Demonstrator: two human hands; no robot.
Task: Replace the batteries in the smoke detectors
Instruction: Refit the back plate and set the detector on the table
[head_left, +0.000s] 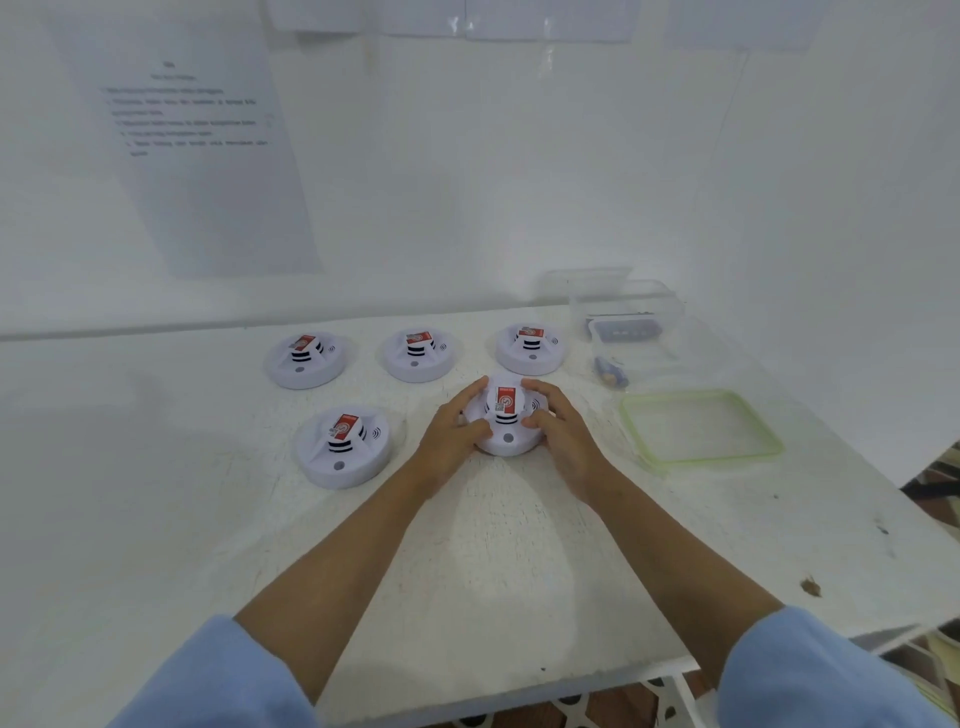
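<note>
Several round white smoke detectors with red labels stand on the white table (208, 519). Three form a back row: left (305, 359), middle (418, 354), right (530, 348). Another (343, 446) sits front left. The front right detector (508, 421) is gripped from both sides: my left hand (451, 432) curls round its left rim and my right hand (558, 431) round its right rim. It rests on the table. Loose blue batteries (612, 371) lie to the right of the back row.
Clear plastic containers (626, 312), one with dark items inside, stand at the back right. A green-rimmed clear lid (698, 425) lies to the right of my hands. A printed sheet (197, 156) hangs on the wall. The table's edge runs on the right.
</note>
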